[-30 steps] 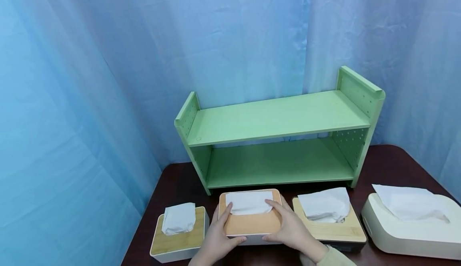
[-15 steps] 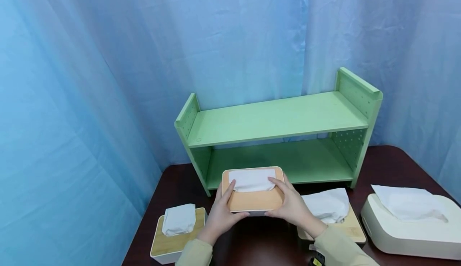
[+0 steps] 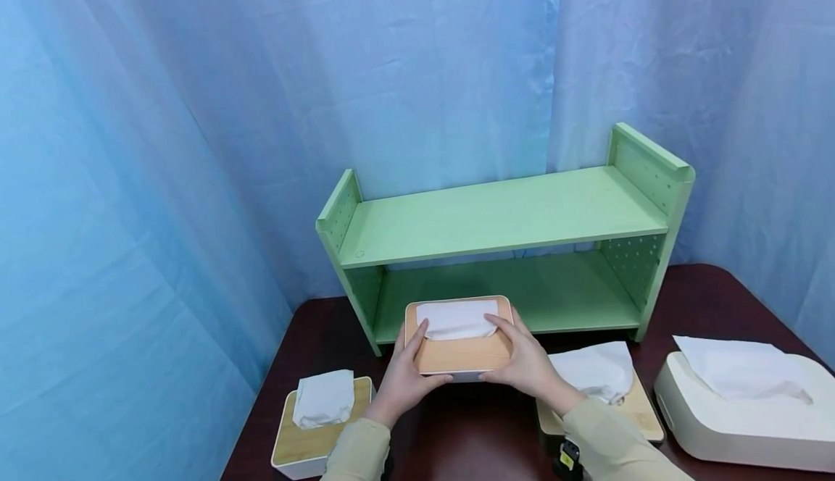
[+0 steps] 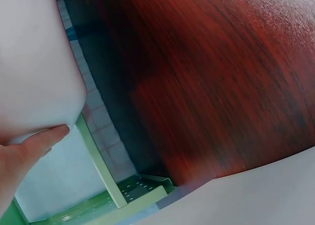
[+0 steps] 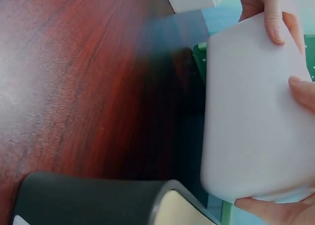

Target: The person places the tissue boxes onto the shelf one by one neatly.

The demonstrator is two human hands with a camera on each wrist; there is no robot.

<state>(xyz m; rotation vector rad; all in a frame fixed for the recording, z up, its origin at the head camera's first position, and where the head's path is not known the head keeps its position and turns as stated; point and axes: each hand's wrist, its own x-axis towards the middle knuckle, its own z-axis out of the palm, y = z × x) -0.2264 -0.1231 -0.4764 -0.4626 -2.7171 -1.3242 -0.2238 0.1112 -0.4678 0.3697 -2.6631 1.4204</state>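
Note:
Both hands grip a tissue box (image 3: 459,356) with a tan wooden lid and white sides, a white tissue lying over its slot. My left hand (image 3: 401,381) clasps its left end and my right hand (image 3: 525,366) its right end, thumbs along the near side and fingertips on the lid. Bare tabletop shows below the box, which is raised in front of the green two-tier shelf (image 3: 505,213) and overlaps the lower tier in the head view. In the right wrist view, the box's white side (image 5: 251,112) fills the space between the hands.
On the dark red-brown table (image 3: 483,430), a smaller white tissue box (image 3: 313,443) stands at left. A black one with a wooden lid (image 3: 642,412) sits at right, partly behind the right forearm, beside a large cream one (image 3: 750,423). Blue curtains (image 3: 450,68) hang behind.
The hands have lifted the tissue box off the table and moved it forward toward the shelf. Over the last half second it has shifted only slightly farther.

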